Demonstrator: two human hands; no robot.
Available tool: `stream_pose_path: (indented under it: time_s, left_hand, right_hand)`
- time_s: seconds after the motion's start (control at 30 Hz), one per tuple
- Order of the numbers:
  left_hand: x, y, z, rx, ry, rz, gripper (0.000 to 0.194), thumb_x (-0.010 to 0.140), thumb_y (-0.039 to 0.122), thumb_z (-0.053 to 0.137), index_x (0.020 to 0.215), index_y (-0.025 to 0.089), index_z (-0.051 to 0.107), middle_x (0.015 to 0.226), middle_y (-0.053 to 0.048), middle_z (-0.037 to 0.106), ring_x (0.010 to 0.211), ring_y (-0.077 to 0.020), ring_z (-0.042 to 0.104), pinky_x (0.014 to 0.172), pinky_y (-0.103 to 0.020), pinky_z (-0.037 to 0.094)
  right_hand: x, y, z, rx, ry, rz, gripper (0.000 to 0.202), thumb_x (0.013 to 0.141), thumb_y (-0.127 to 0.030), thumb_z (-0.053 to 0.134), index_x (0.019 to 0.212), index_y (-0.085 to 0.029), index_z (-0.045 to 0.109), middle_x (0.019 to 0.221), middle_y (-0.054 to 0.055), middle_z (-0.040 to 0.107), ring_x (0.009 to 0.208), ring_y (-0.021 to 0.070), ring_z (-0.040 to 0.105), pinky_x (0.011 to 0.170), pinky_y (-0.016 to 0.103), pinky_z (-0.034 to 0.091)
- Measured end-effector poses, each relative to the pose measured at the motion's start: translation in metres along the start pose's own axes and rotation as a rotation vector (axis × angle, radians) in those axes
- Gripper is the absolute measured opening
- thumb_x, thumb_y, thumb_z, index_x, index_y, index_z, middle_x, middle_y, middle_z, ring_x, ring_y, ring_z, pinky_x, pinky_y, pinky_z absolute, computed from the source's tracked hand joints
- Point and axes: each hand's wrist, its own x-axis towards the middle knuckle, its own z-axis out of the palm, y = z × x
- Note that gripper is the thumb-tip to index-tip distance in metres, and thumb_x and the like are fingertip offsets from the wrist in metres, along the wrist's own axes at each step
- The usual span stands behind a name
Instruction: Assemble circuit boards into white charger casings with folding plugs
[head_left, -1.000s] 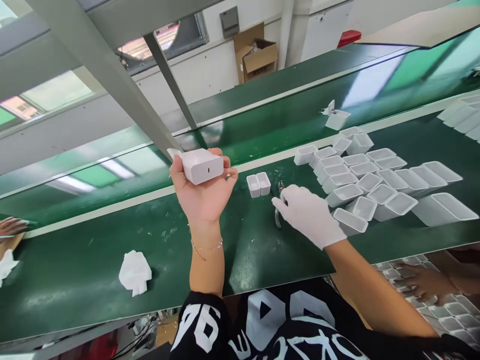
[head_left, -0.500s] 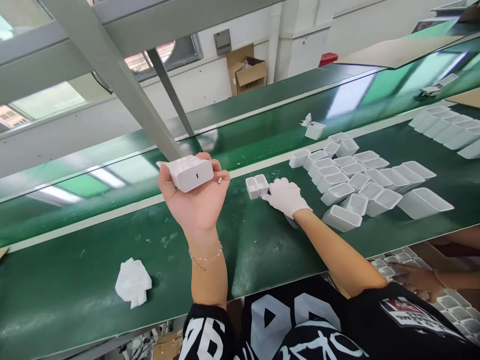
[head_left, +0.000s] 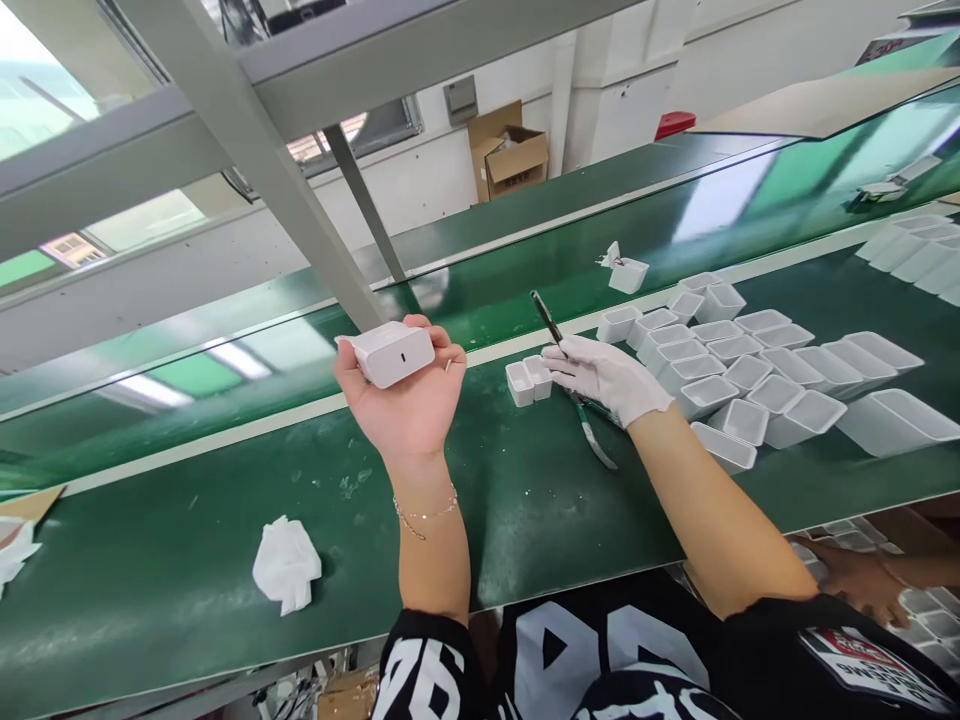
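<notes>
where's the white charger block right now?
In the head view, the white plastic charger block is held up in the bare left hand, left of centre above the green belt, left of two small white trays.

Black shirt [head_left: 600, 660]: large white graphic lettering across the chest, cut off by the frame edge and not readable as words. Sleeve patch [head_left: 862, 660] on the right arm: red and white print, too small and blurred to read. No other legible text, brand or number.

A factory assembly line: long green conveyor belts [head_left: 225, 560], rows of white plastic casings [head_left: 750, 360] at two o'clock, a cardboard box [head_left: 514, 160] at twelve.
</notes>
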Motion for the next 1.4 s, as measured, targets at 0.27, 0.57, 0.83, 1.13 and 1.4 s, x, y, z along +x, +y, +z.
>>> stream_pose_path:
  time_s: [0.27,0.57,0.83,1.13,1.4]
  left_hand:
    - [0.001,-0.002,0.003,-0.066,0.035,-0.042,0.04,0.096,0.058,0.048,0.084,0.02,0.054,0.086,-0.004,0.061,0.072,-0.0131,0.058,0.062,-0.024,0.039]
    - [-0.001,-0.007,0.007,-0.123,0.072,-0.063,0.036,0.096,0.055,0.049,0.087,0.02,0.055,0.084,-0.003,0.059,0.071,-0.0138,0.058,0.061,-0.023,0.04]
    - [-0.007,-0.017,0.012,-0.197,0.097,-0.1,0.039,0.098,0.052,0.047,0.084,0.017,0.058,0.083,-0.005,0.057,0.069,-0.0143,0.057,0.059,-0.023,0.043]
    - [-0.019,-0.035,0.027,-0.32,0.189,-0.323,0.051,0.098,0.062,0.049,0.094,0.013,0.061,0.087,-0.007,0.062,0.072,-0.0143,0.064,0.064,-0.024,0.054]
    - [-0.03,-0.041,0.026,-0.308,0.151,-0.372,0.049,0.097,0.064,0.05,0.106,0.016,0.06,0.096,-0.008,0.067,0.077,-0.0141,0.068,0.059,-0.021,0.054]
  right_hand:
    - [0.004,-0.011,0.039,0.299,-0.148,-0.065,0.022,0.086,-0.036,0.07,0.079,-0.02,0.057,0.059,-0.006,0.037,0.051,0.008,0.037,0.053,0.023,0.044]
    - [-0.018,-0.041,0.072,0.207,-0.18,-0.277,0.049,0.073,-0.064,0.082,0.075,-0.017,0.067,0.065,-0.004,0.049,0.054,0.0042,0.042,0.048,0.017,0.039]
    - [-0.06,-0.064,0.091,0.066,-0.023,-0.823,0.022,0.079,-0.035,0.085,0.078,-0.021,0.069,0.075,-0.004,0.07,0.065,0.0097,0.07,0.065,0.021,0.061]
    - [-0.062,-0.041,0.079,-0.238,-0.044,-1.451,0.003,0.087,-0.021,0.076,0.085,-0.022,0.074,0.094,0.005,0.081,0.08,0.0191,0.079,0.074,0.029,0.068]
    - [-0.068,-0.049,0.062,-0.591,-0.033,-1.459,0.006,0.088,-0.023,0.072,0.09,-0.025,0.077,0.097,0.001,0.082,0.085,0.0155,0.079,0.081,0.018,0.065]
